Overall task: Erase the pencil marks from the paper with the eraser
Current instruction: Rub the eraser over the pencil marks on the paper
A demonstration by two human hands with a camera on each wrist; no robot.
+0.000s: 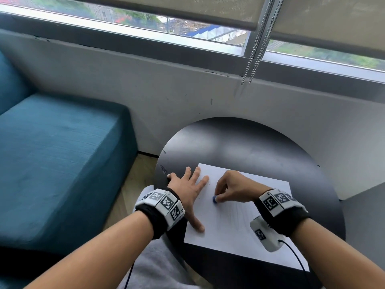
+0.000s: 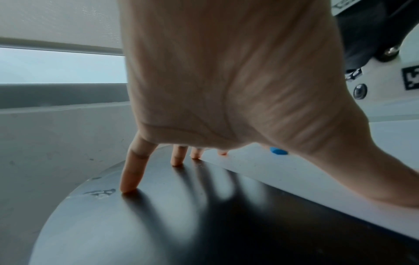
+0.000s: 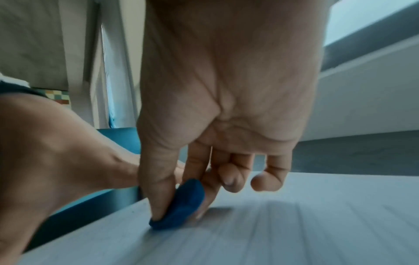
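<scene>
A white sheet of paper [image 1: 235, 230] lies on a round black table [image 1: 239, 142]. Faint pencil strokes [image 1: 233, 213] show near its middle. My right hand [image 1: 233, 187] pinches a small blue eraser [image 1: 214, 198] between thumb and fingers, its lower edge on the paper. In the right wrist view the eraser [image 3: 181, 204] sits against the sheet [image 3: 294, 224]. My left hand [image 1: 188, 187] lies spread flat, thumb and two fingers on the paper's left edge, the other fingers on the table. In the left wrist view the fingertips [image 2: 129, 186] touch the table [image 2: 181, 224], with the eraser [image 2: 278, 151] beyond.
A teal sofa [image 1: 58, 163] stands to the left of the table. A grey wall and window sill [image 1: 187, 80] run behind, with blind chains [image 1: 253, 59] hanging down. White wrist camera units with cables sit on both wrists. Grey trousers show below the table's near edge.
</scene>
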